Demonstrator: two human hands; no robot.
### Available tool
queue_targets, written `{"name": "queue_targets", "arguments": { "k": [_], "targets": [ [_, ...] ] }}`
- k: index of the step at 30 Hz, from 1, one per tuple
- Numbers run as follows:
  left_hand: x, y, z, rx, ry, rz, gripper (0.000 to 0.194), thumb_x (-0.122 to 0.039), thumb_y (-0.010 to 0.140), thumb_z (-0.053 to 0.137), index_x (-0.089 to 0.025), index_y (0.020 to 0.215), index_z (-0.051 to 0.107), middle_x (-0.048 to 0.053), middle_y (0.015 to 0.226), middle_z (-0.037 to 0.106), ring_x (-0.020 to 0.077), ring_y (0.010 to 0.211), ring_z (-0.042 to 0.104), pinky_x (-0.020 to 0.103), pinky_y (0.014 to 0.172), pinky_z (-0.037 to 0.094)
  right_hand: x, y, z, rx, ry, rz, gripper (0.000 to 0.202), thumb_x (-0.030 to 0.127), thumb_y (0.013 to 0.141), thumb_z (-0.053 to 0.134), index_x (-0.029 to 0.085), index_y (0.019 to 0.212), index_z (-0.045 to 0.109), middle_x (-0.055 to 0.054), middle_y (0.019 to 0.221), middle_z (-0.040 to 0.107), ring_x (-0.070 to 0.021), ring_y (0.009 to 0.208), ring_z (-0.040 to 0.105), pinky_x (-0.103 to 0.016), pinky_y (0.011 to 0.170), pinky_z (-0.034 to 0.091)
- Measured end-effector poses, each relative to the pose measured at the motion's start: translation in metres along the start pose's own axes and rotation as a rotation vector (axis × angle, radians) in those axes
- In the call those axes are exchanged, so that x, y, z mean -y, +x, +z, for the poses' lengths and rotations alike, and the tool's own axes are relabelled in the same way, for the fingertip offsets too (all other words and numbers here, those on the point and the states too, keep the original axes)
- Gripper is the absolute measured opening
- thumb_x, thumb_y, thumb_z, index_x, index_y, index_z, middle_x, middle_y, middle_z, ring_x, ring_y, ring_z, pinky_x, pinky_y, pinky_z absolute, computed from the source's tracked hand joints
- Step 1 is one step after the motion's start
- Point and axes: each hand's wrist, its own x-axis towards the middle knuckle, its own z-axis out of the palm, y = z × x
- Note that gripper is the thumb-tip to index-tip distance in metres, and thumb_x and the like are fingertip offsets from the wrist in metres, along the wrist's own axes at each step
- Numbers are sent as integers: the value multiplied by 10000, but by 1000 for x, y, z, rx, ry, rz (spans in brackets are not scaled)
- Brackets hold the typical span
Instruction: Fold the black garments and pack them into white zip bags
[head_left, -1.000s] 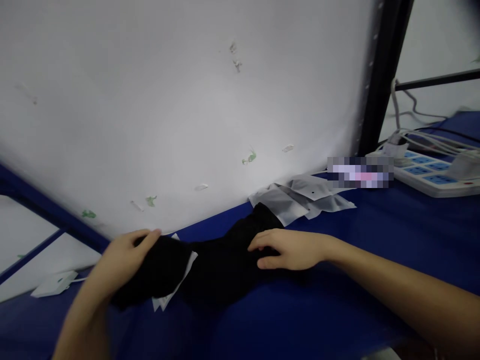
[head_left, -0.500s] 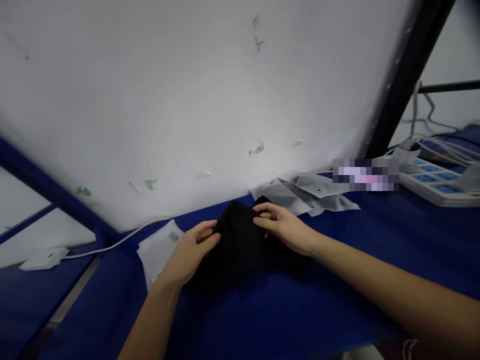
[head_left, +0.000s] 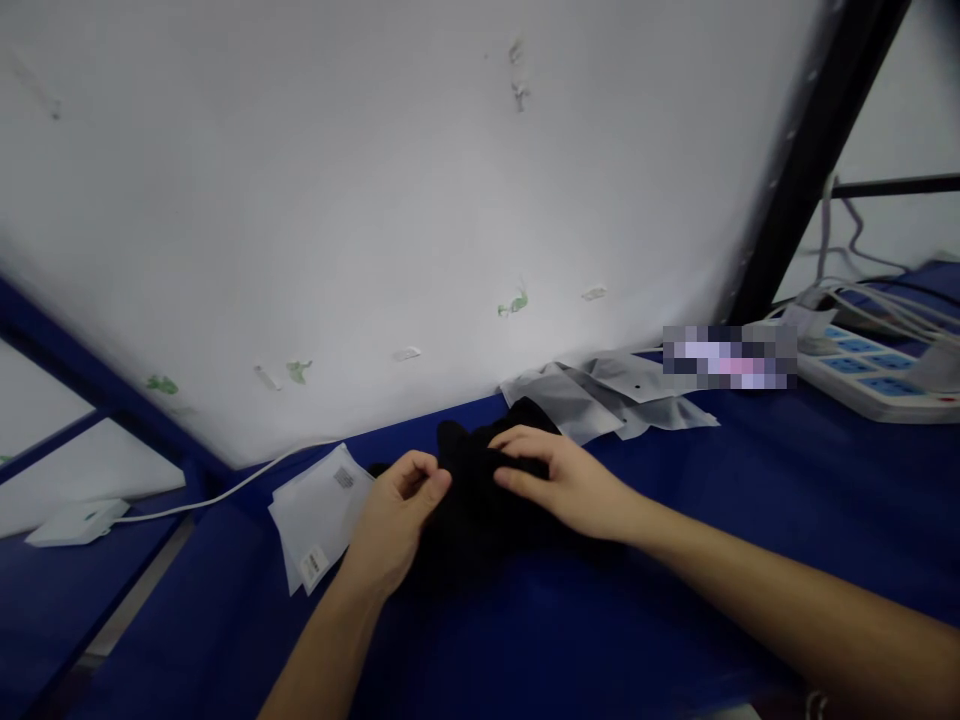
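Black cloth [head_left: 480, 525]: bunched between your hands and nearer you, on the blue tabletop [head_left: 720, 530].
Cloth's direction: two humps point away from you, toward the wall [head_left: 360, 200]; folds hide its long axis.
Your left hand [head_left: 394, 520]: thumb and forefinger close together; can't tell if they pinch cloth.
Your right hand [head_left: 570, 485]: thumb and fingers pinching black fabric.

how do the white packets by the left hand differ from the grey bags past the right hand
The white packets lie smooth and flat, while the grey bags are creased. The white packets show printed labels; on the grey bags only a black dot stands out. The white packets form a tight overlapping stack, whereas the grey bags spread wider. Both lie on the blue table.
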Motion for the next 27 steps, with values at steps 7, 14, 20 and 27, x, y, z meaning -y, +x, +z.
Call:
{"name": "queue_targets", "arguments": {
  "k": [7, 14, 20, 27],
  "targets": [
    [-31, 5, -75, -270, 335, 35, 360, -530, 739, 712, -230, 813, 528, -61, 560, 505, 113, 491, 421, 219, 487, 276, -25, 12, -52, -145, 332, 296, 267, 438, 853, 620, 228, 1001, 693, -26, 743, 647, -172, 631, 584, -321, 583, 486],
    [-20, 9, -83, -287, 1019, -45, 254, -486, 772, 634, -237, 749, 584, 10, 641, 576, 204, 606, 516, 285, 571, 289, -44, 13, -74, -50, -310, 246, 189, 235, 807, 533, 235, 837, 720, -40, 810, 714, -221, 758, 629, -391, 729, 495],
    [1, 1, -29, -197, 1010, 151, 625, -574, 634, 763, -255, 1159, 646, 146, 1192, 636, 415, 1111, 544, 419, 850, 384, -47, 14, -64, -99, -483, 183, 262, 205, 816, 499, 245, 978, 700, -32, 914, 725, -227, 806, 642, -371, 738, 468],
    [-10, 6, -47, -75, 756, 103, 335, -386, 789, 655, -263, 1095, 713, 79, 1066, 723, 325, 1027, 634, 418, 932, 429, -49, 16, -70, -156, -144, 229, 166, 244, 838, 499, 217, 882, 656, -26, 825, 672, -200, 751, 606, -339, 691, 461]
  ]
}}
